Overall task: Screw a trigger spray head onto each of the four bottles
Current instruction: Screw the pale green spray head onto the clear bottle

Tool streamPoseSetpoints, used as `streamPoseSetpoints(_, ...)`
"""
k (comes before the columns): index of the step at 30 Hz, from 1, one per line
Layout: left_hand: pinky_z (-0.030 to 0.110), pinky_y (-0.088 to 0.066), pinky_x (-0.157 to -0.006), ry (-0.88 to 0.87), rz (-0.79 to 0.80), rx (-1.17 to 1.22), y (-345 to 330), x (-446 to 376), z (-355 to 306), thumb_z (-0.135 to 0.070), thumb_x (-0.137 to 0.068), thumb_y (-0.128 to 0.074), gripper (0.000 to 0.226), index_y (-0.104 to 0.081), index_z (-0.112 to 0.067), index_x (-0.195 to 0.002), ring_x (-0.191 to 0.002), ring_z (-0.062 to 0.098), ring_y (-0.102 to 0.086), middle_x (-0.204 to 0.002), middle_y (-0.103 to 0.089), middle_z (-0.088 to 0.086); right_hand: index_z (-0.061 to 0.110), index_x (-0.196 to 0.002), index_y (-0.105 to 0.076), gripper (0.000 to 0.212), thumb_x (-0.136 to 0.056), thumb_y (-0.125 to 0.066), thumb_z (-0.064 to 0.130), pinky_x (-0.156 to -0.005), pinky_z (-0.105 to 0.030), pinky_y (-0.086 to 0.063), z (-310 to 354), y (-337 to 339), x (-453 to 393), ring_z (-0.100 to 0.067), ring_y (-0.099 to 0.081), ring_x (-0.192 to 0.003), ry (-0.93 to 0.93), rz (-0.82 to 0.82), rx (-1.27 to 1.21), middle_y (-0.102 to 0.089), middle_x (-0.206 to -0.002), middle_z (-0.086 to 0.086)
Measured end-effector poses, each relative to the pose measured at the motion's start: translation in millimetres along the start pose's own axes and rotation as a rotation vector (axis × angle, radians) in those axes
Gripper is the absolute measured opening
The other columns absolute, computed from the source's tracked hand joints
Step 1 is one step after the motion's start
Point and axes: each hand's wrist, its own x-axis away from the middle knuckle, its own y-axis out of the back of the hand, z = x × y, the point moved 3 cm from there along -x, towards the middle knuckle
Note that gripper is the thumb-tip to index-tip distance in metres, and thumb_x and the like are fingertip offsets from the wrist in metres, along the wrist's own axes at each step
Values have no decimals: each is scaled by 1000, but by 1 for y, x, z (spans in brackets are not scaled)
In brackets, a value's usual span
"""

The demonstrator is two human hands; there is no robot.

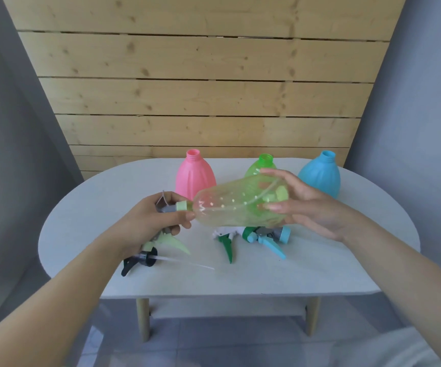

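Observation:
A clear yellow-green bottle (235, 205) is held sideways above the table, neck to the left. My right hand (304, 205) grips its base end. My left hand (156, 221) is closed on a pale green trigger spray head (171, 234) whose collar sits on the bottle's neck; its tube runs inside the bottle. Three open bottles stand at the back: pink (194, 176), green (263, 165) and blue (321, 176). Loose spray heads lie on the table: a black one (142, 259), a white and green one (226, 241) and a blue one (269, 238).
The white oval table (306, 276) has wooden legs and a lower shelf. A wooden plank wall (203, 88) rises behind it, with grey walls on both sides. Grey floor tiles lie below the front edge.

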Motion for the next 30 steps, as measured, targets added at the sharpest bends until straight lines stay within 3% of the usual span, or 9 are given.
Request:
streamPoseSetpoints(4,18,-29,-42,-60,24,-37,-4,6,-4,-40,-55,-79,57,-56,-11,-99,-50,9,-49,-67,-70,-4,14,-119,-58,78,-63,-52,68,-42,-27,-45,1,1,-1,-27,-68,-67,-133,-88,214,-72,-94,-12)
streamPoseSetpoints(6,16,-30,-39,-80,23,-55,-7,7,-5,-36,-58,-80,52,-55,-12,-96,-49,8,-49,-66,-70,-4,10,-115,-60,87,-64,-37,77,-43,-26,-46,-4,0,-1,-30,-67,-61,-241,-75,261,-74,-86,-14)
streamPoseSetpoints(8,16,-30,-40,-68,9,-59,-6,6,-5,-35,-60,-79,52,-55,-10,-99,-49,8,-50,-66,-71,-4,19,-125,-54,83,-68,-36,77,-59,-33,-55,-7,-3,-2,-30,-70,-88,-236,-38,194,-71,-110,-14)
streamPoseSetpoints(10,20,-31,-44,-49,-8,-45,-4,5,-6,-37,-60,-78,58,-55,-6,-103,-50,10,-50,-68,-72,-2,34,-134,-43,74,-69,-55,65,-79,-39,-56,-5,-5,0,-27,-60,-115,-144,-26,91,-52,-138,-7)
streamPoseSetpoints(11,24,-32,-48,-43,-12,-32,-3,4,-7,-39,-57,-79,63,-54,-4,-104,-51,11,-50,-68,-72,-1,40,-133,-42,71,-68,-66,54,-81,-39,-56,-3,-5,1,-27,-58,-117,-87,-25,58,-45,-142,-4)
streamPoseSetpoints(13,28,-32,-51,-39,-9,-30,0,4,-8,-42,-55,-79,68,-54,-4,-106,-52,12,-51,-68,-73,0,44,-127,-48,69,-65,-78,38,-71,-32,-56,-1,-6,2,-26,-64,-107,-34,-25,89,-46,-136,-2)
streamPoseSetpoints(17,38,-31,-63,-35,39,-2,-3,7,-5,-42,-53,-78,69,-53,-1,-103,-54,14,-50,-69,-72,2,43,-110,-61,48,-64,-69,56,-45,-26,-45,3,-5,3,-20,-63,-82,-99,-129,305,-67,-107,3)
streamPoseSetpoints(24,42,-30,-68,-36,42,6,-2,8,-8,-40,-52,-80,70,-51,2,-100,-55,16,-49,-67,-71,3,21,-113,-61,68,-61,-66,66,-39,-24,-36,1,-10,0,-33,-69,-65,-123,-149,295,-73,-89,-6)
streamPoseSetpoints(30,42,-30,-64,-71,37,-60,0,9,-11,-42,-52,-80,65,-52,-2,-96,-52,13,-51,-66,-71,3,15,-112,-59,82,-53,-57,72,-34,-21,-31,0,-11,-2,-30,-61,-53,-201,-144,272,-67,-102,-11)
